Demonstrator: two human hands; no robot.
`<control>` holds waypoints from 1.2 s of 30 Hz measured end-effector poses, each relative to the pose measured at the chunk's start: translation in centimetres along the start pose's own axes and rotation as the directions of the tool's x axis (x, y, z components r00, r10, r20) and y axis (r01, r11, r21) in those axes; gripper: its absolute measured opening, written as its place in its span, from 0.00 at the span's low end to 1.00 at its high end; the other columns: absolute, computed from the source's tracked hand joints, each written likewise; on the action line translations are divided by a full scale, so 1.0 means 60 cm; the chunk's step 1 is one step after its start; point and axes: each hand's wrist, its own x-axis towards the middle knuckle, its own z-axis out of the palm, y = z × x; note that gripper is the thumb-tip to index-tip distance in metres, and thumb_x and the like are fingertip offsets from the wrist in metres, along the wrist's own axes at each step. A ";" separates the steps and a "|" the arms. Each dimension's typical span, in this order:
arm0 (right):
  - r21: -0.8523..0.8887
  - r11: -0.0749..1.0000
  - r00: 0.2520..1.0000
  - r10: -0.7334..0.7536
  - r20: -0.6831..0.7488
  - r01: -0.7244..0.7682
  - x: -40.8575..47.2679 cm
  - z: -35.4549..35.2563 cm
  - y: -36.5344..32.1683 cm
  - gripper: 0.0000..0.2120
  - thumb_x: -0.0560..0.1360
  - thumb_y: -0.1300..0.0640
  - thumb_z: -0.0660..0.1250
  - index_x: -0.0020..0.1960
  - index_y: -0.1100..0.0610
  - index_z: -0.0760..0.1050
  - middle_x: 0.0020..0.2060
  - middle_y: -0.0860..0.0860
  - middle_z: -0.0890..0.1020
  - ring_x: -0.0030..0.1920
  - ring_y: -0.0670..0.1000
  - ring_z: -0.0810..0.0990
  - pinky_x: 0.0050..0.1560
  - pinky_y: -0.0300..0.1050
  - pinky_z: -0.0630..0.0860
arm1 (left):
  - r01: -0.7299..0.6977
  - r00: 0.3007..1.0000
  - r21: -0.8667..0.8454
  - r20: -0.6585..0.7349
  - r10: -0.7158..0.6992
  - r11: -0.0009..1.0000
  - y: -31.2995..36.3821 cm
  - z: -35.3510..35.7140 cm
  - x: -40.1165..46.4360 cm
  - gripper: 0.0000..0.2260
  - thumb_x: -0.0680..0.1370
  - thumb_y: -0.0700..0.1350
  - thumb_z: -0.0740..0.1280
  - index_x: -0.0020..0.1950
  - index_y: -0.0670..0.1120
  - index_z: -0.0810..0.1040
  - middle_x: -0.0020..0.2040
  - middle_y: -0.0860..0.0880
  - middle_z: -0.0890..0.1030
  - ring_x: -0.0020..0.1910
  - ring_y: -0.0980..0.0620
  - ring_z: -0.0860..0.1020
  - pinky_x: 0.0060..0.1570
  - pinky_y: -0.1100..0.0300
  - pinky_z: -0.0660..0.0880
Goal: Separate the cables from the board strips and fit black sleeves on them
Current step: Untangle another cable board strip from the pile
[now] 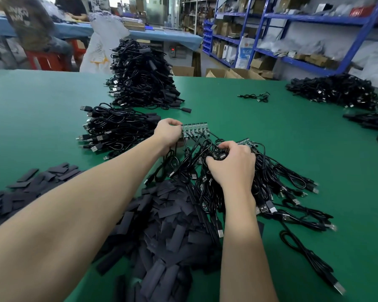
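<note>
Midway: left hand (167,133) pinching board strip (194,130), right hand (231,164) gripping cables (277,177); sleeved pile (140,79) stacking at table's (42,110) far edge, sleeves (162,225) waiting near.

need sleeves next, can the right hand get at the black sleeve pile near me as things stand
Probably not at once: the right hand is closed on cables. The sleeve pile lies uncovered right beside that forearm.

Pale lettering on a seated person's dark shirt (24,17) at far left was too blurred to read; red digits on a far control box (172,49) stayed illegible.
</note>
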 end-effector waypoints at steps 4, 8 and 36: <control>0.064 0.998 0.999 0.021 -0.029 -0.019 0.004 0.002 0.007 0.13 0.77 0.56 0.69 0.61 0.46 0.79 0.56 0.49 0.81 0.59 0.53 0.71 0.58 0.47 0.72 | 0.024 0.997 -0.266 -0.064 -0.043 0.964 0.022 -0.002 -0.002 0.06 0.83 0.36 0.62 0.51 0.43 0.78 0.49 0.43 0.79 0.39 0.47 0.82 0.32 0.60 0.81; 0.086 0.996 0.998 0.034 -0.051 -0.029 0.007 0.008 0.007 0.14 0.77 0.57 0.68 0.61 0.50 0.73 0.38 0.39 0.72 0.52 0.51 0.68 0.51 0.46 0.69 | 0.074 0.991 -0.380 -0.071 -0.109 0.922 0.024 -0.012 -0.008 0.07 0.83 0.35 0.61 0.58 0.40 0.77 0.49 0.44 0.76 0.40 0.47 0.80 0.36 0.58 0.84; 0.157 0.976 0.973 -0.173 0.153 0.148 -0.008 0.023 -0.065 0.63 0.61 0.22 0.70 0.83 0.52 0.47 0.80 0.52 0.62 0.79 0.55 0.61 0.76 0.60 0.62 | 0.045 0.949 -0.194 0.316 0.019 0.980 0.098 -0.093 -0.101 0.03 0.85 0.42 0.61 0.54 0.44 0.72 0.30 0.53 0.83 0.28 0.57 0.81 0.30 0.64 0.79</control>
